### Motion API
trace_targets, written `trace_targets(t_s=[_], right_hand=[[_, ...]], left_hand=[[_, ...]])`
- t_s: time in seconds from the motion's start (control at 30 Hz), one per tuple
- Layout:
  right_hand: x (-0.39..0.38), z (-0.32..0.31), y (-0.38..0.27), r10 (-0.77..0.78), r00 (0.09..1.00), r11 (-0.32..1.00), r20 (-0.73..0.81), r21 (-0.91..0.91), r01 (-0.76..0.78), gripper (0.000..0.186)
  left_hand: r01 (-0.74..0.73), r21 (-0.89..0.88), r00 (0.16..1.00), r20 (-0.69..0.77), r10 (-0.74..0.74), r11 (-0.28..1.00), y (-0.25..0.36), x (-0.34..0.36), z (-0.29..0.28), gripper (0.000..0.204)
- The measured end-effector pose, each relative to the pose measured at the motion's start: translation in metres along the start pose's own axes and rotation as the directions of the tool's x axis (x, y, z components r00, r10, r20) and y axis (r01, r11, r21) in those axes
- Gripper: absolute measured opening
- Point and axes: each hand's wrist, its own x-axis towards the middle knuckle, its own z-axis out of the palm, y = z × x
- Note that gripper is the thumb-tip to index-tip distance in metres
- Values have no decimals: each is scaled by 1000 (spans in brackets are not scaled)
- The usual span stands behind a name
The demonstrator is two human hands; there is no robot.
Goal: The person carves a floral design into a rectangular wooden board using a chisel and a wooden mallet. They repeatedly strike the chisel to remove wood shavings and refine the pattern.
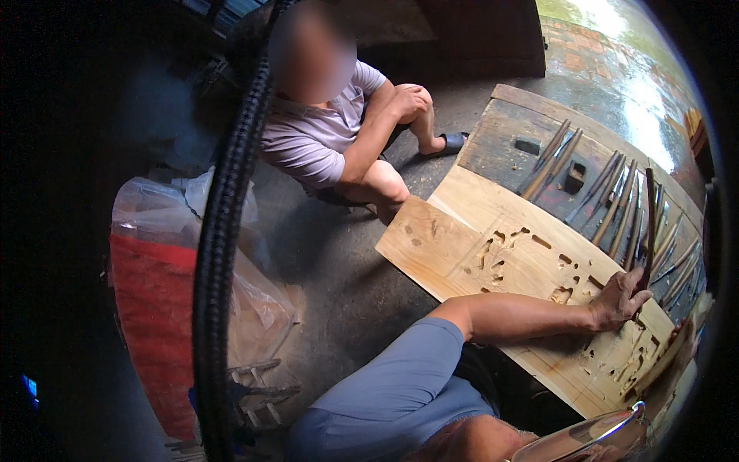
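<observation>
My left hand [618, 302] lies over a pale wooden panel [531, 266], with its fingers closed round the lower part of a long, dark carving chisel [651, 219] that stands nearly upright. The chisel's tip is hidden by the hand. Cut-out hollows of several shapes and pencil lines mark the panel on both sides of the hand. At the right rim, a skin-coloured shape [679, 356] beside the panel may be part of my right hand or forearm; its fingers cannot be made out there.
Several chisels [616, 208] lie in a row on the dark workbench [493, 142] beyond the panel, near a small dark block [575, 177]. Another person [323, 142] sits across on the left, arms crossed over the knees. A red and clear plastic sack [154, 308] stands at left.
</observation>
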Motion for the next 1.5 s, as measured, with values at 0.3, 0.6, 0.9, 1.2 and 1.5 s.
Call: trace_targets(t_s=[0.3, 0.6, 0.9, 1.2, 1.5], right_hand=[[-1, 0, -4, -1, 1000, 1000, 11, -1, 1, 38], [1, 5, -7, 14, 1000, 1000, 20, -8, -14, 38], [-1, 10, -9, 29, 999, 1000, 28, 10, -30, 38], [-24, 31, -24, -6, 1000, 999, 8, 33, 6, 38], [-18, 23, -20, -37, 999, 998, 13, -52, 38, 41]], left_hand=[[8, -15, 1000, 17, -8, 1000, -4, 1, -1, 28], [30, -59, 999, 24, -29, 998, 3, 1, -2, 29], [-30, -7, 1000, 5, 30, 1000, 0, 1, -2, 28], [-37, 7, 999, -1, 37, 999, -5, 0, -2, 27], [-11, -20, 1000, 19, 11, 1000, 1, 1, -1, 26]])
